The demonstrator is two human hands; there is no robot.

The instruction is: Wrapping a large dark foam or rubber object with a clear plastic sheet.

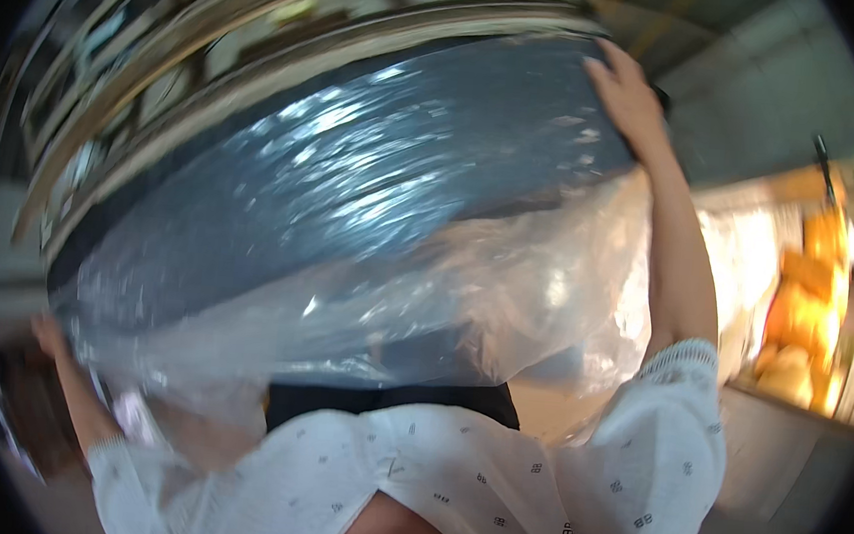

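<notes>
Both hands hold a clear plastic sheet (397, 265) stretched over a large dark bundle (353, 191): right hand (626, 92) grips its top edge, left hand (46, 332) clutches the lower corner.

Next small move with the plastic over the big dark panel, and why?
Probably pull the clear plastic cover further down the dark panel: the right hand and left hand grip opposite ends, and slack film bunches along the lower edge.
</notes>
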